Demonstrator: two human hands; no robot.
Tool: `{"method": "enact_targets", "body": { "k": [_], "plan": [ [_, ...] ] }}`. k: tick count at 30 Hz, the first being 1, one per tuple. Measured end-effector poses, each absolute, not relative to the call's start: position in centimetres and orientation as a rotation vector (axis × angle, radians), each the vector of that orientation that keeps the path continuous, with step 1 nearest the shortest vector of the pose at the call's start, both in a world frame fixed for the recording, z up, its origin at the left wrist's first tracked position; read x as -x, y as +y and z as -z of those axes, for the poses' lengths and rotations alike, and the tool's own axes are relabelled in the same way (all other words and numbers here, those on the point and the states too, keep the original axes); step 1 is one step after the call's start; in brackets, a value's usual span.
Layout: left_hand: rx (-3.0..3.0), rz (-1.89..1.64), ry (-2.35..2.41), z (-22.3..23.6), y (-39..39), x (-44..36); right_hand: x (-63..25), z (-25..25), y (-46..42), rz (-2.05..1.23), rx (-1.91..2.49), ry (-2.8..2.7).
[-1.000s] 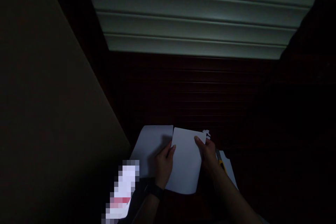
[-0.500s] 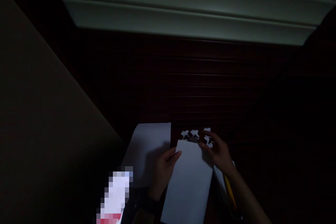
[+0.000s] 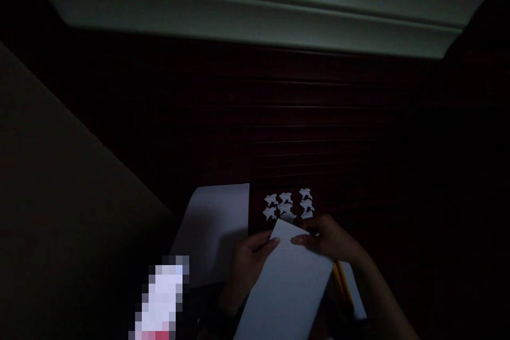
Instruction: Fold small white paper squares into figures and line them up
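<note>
Paper (image 3: 286, 287) lies pinched between the fingers (image 3: 274, 243) of both hands.

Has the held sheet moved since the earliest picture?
Yes: judged against the sheet lying at left, the held sheet has shifted right and nearer the person.

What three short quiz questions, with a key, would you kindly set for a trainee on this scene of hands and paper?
1. True or false: the left hand and the right hand both touch the held sheet.
2. Multiple choice: where do the small white pieces lie?
A) On top of the held sheet
B) Beyond the held sheet's far end
C) Behind the left wrist
3. Fill in the blank: the long object beside the right forearm is ____ in colour.

Key: 1 true; 2 B; 3 yellow.
</note>
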State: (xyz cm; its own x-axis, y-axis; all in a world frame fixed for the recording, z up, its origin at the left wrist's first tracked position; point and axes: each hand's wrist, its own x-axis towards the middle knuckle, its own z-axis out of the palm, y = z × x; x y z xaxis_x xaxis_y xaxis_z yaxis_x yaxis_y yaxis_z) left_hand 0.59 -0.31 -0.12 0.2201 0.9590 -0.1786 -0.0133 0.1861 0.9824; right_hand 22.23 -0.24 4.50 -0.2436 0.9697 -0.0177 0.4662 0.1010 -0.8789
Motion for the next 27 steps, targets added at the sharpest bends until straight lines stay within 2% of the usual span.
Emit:
{"method": "enact_targets", "body": {
  "k": [15, 21, 27],
  "plan": [
    [-1.153, -0.937, 1.208, -1.2, -0.6, -0.1, -22.8, -5.4, -0.7, -1.175, 1.404, -1.891],
    [-1.11, -0.968, 1.242, -1.6, -1.7, -0.8, -20.7, -7.8, -1.9, -0.69, 1.422, -1.87],
    [-1.108, -1.11, 1.245, -1.1, -1.4, -1.1, -17.9, -9.1, -2.2, -0.201, 1.534, -2.121]
  ]
}}
